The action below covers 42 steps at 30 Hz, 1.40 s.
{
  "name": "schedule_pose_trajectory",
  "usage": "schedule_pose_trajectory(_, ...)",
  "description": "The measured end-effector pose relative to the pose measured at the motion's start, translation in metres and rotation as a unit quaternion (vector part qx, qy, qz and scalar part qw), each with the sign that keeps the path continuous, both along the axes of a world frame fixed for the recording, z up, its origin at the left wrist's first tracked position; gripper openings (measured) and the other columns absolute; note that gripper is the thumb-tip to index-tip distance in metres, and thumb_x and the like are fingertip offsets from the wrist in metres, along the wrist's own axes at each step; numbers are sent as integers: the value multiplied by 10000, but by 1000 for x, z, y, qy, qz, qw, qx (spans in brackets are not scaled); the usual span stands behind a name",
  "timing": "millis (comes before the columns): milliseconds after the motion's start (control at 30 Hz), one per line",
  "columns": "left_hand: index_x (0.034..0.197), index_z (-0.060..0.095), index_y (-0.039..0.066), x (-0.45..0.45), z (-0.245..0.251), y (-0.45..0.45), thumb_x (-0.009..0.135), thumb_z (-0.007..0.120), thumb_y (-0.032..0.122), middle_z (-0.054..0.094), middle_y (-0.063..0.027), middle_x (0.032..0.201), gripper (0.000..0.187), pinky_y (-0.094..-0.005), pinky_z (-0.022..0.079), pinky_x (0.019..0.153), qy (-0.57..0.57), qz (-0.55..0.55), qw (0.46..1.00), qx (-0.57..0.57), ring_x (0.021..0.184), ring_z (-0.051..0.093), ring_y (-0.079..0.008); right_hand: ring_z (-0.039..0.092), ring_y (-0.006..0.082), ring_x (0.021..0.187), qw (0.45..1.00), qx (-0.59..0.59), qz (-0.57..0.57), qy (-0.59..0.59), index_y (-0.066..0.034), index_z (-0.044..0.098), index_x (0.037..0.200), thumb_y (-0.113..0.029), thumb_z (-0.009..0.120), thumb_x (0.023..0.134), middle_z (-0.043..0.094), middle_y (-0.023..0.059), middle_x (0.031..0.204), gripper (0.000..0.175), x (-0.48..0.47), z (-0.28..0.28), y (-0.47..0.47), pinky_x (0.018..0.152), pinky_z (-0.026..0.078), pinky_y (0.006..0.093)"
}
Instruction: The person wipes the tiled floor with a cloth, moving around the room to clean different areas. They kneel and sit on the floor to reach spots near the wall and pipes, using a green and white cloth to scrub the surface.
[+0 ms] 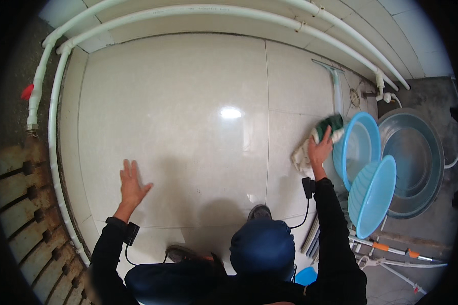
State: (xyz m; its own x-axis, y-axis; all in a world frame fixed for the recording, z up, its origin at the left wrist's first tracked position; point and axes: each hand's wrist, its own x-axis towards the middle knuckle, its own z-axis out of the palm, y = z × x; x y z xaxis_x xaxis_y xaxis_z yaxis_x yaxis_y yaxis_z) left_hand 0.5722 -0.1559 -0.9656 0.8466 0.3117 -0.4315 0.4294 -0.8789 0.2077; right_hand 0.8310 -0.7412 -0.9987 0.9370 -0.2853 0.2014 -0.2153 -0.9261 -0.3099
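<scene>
My right hand (320,150) is closed on a cloth (302,156), dark green at one end and off-white at the other. The off-white part hangs down towards the tiled floor (175,114), close to the rim of a light blue plastic basin (360,152). Over the floor at the left, my left hand (133,187) has its fingers apart and holds nothing. Whether its palm touches the tiles I cannot tell.
A second blue basin (372,198) leans beside the first, by a large grey basin (412,164). A squeegee (336,87) lies near a floor drain (354,97). White pipes (175,10) line the walls. A rusty radiator (26,190) stands left; poles (393,249) lie right.
</scene>
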Motion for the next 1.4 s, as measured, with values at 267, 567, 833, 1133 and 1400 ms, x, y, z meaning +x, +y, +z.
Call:
schedule_pose_trajectory(267,1470,185,-4,25,-13,-35,409,956,322,59,-274,1547,1352,-592,414,940,75,18,996,47,1308,187,-620,587,363,1088,991,-88,-42,93,-120,587,1270,-439,552,772,599,103,1267,592,196,-74,-8,916,391,579)
schedule_pose_trajectory(567,1498,171,70,28,-12,-33,413,956,274,-21,-205,1577,1355,-711,394,880,77,48,996,6,1343,118,-614,562,413,1107,920,30,389,-36,-283,600,1268,-264,602,668,641,56,1223,600,251,-64,340,1095,303,520)
schedule_pose_trajectory(833,1407,376,42,3,-18,5,585,880,208,207,-190,1545,979,-522,417,996,-12,-1,1000,-17,1348,278,-495,425,422,1206,671,204,702,125,-231,675,1123,-81,704,575,589,12,1259,569,-39,-29,425,1031,363,490)
schedule_pose_trajectory(1133,1415,325,21,-35,-17,-10,619,865,220,232,-240,1508,982,-492,468,946,-4,4,999,41,1292,325,-516,484,286,1240,644,272,651,295,-221,596,1290,-61,711,587,591,86,1294,730,-114,25,200,1120,189,485)
schedule_pose_trajectory(1400,1466,212,-7,-13,-17,-27,483,939,292,109,-280,1536,1259,-540,431,967,87,12,995,43,1295,251,-604,621,312,1078,988,73,83,111,-173,572,1300,-143,628,681,634,109,1231,621,96,16,20,987,444,381)
